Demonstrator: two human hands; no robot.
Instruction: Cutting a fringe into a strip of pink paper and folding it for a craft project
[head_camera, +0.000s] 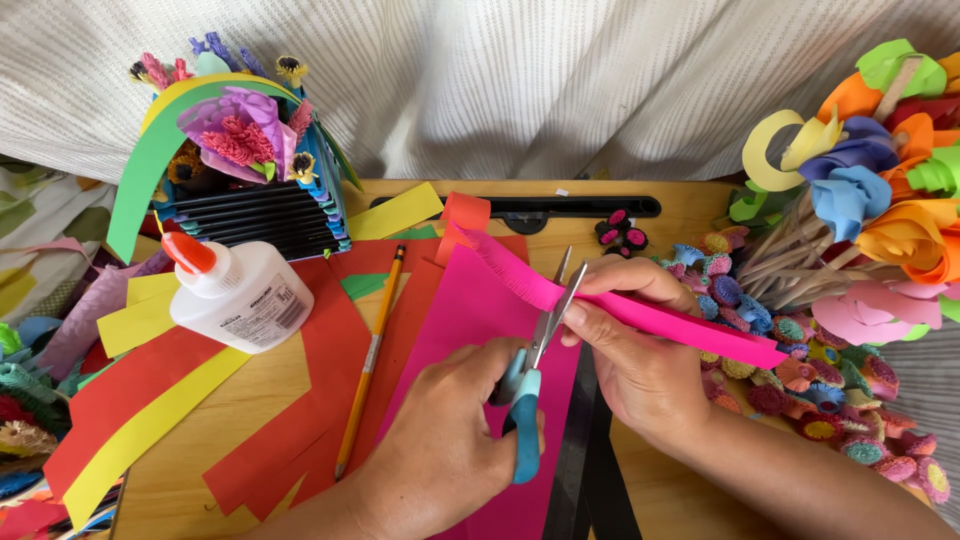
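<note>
My left hand (440, 440) grips blue-handled scissors (528, 385), whose blades are apart around the edge of a pink paper strip (640, 312). My right hand (632, 345) pinches that strip just right of the blades and holds it above the table. The strip's left part is cut into a fine fringe, while its right end points toward the paper flowers. A large pink sheet (470, 320) lies flat under both hands.
On the wooden table (260, 400) lie a white glue bottle (235, 292) with an orange cap, a pencil (370, 360), and red and yellow paper strips (150, 420). A basket of paper flowers (240, 170) stands at the back left. Paper flowers (860, 190) crowd the right.
</note>
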